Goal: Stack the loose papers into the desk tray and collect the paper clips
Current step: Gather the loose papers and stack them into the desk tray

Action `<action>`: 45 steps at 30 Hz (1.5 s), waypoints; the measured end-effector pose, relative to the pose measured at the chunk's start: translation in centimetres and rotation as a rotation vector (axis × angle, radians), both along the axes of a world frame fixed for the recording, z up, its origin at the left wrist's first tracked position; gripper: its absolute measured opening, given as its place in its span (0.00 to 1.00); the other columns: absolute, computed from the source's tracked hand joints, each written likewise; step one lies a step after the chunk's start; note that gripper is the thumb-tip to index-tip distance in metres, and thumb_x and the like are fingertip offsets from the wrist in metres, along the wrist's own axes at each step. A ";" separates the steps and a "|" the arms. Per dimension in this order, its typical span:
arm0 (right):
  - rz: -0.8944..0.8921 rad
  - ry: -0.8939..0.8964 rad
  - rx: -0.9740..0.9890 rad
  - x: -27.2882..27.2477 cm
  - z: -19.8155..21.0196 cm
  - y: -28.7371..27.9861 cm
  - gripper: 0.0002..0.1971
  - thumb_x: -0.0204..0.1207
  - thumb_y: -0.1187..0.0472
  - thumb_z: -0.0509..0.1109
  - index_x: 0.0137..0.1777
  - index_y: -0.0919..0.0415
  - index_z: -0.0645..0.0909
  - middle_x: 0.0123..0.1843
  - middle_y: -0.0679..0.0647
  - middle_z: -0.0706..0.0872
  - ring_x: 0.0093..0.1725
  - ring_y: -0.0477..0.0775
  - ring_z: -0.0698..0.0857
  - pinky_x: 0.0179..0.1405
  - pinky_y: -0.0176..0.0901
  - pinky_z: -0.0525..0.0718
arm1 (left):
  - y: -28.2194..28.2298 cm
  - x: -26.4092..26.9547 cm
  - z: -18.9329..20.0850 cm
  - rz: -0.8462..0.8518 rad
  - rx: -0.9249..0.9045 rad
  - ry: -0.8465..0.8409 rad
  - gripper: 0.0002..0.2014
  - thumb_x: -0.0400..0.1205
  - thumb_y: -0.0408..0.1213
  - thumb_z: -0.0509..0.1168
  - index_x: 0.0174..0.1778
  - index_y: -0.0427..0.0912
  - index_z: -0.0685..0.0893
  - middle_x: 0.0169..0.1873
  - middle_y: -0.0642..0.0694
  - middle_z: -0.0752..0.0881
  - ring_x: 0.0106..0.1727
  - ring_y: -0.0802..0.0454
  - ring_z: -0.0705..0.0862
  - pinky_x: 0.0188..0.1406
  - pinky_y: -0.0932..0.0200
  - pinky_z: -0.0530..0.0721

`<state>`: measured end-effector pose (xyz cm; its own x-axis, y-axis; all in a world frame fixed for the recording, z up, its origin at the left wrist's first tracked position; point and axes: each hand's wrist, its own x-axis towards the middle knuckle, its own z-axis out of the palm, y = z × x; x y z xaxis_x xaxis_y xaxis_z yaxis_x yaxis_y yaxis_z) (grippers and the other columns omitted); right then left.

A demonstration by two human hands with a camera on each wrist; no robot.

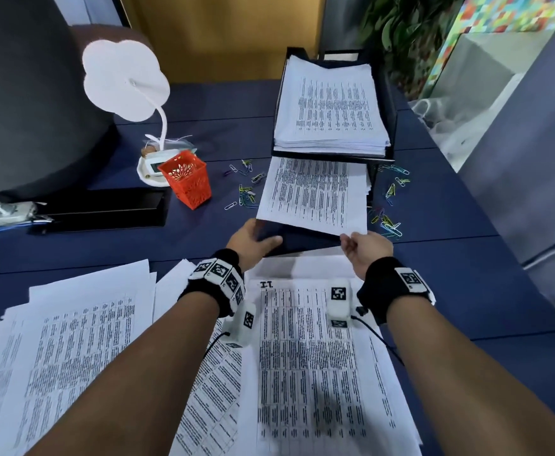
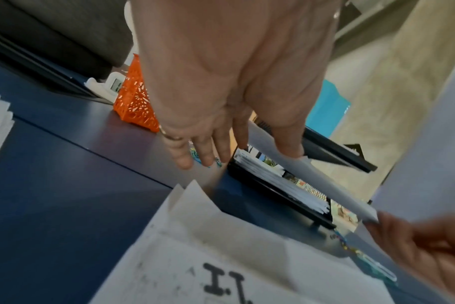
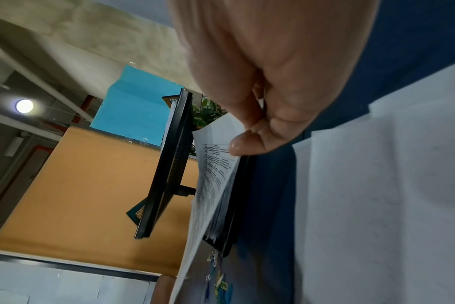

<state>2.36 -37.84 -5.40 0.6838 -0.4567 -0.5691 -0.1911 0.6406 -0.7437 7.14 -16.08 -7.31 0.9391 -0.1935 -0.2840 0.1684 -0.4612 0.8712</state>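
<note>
Piles of printed paper (image 1: pixel 309 373) cover the tabletop's (image 1: pixel 467 284) near edge, the top page headed "II." Beyond a bare strip stands a black two-tier tray (image 1: pixel 390 126). One printed sheet (image 1: pixel 312 192) juts from its lower tier, print unreadable. The right hand (image 1: pixel 366 248) pinches its near right corner between thumb and forefinger; the left hand (image 1: pixel 248 240) grips the near left corner. Paper clips (image 1: pixel 246 192) flank the tray.

Printed sheet (image 1: pixel 312 195), lifted aslant, above lower tray (image 1: pixel 302 247)
</note>
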 end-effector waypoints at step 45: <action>0.501 0.335 -0.935 -1.0 -3.5 -2.4 0.11 0.75 0.61 0.70 0.55 0.63 0.87 0.50 0.59 0.89 0.50 0.61 0.86 0.59 0.52 0.84 | -0.5 -1.6 -0.1 -0.176 0.615 -0.022 0.42 0.75 0.43 0.73 0.81 0.41 0.58 0.79 0.38 0.64 0.78 0.40 0.64 0.77 0.47 0.66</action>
